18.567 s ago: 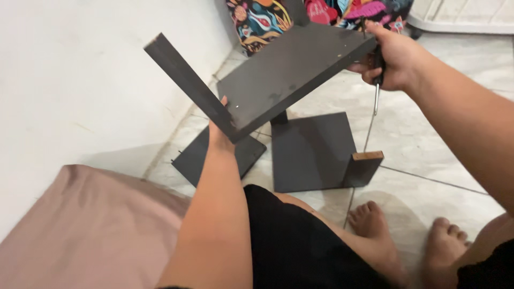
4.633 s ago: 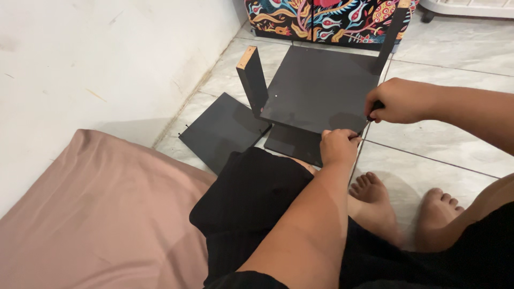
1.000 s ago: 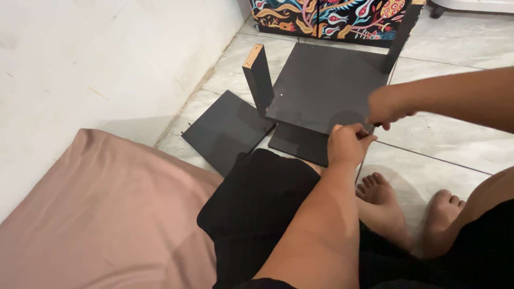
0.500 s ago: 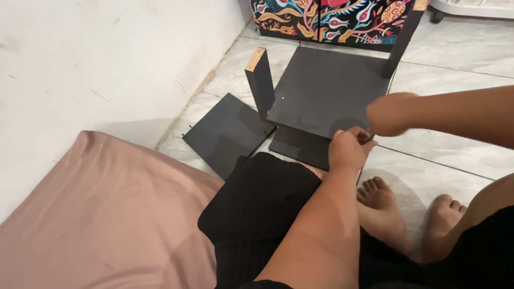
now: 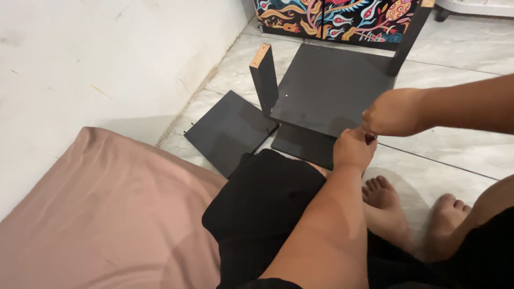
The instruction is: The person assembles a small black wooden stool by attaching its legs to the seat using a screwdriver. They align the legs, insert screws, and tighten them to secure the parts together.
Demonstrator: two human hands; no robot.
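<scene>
Both hands, left hand (image 5: 353,149) and right hand (image 5: 393,112), pinched together at the dark panel's (image 5: 326,85) near edge; one slip and it'll probably skid across the floor (image 5: 460,53).

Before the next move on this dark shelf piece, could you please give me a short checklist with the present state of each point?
1. Both hands at the near edge of the large dark panel: ok; left hand and right hand meet there.
2. Tool or fastener in the fingers: cannot tell, hidden between the hands.
3. Upright side board standing on the panel's left edge: ok.
4. Far upright board in place: ok, though its top is cut off.
5. Loose panel lying flat on the floor beside the assembly: ok.
6. Bare feet apart from the panel's edge: ok.
</scene>
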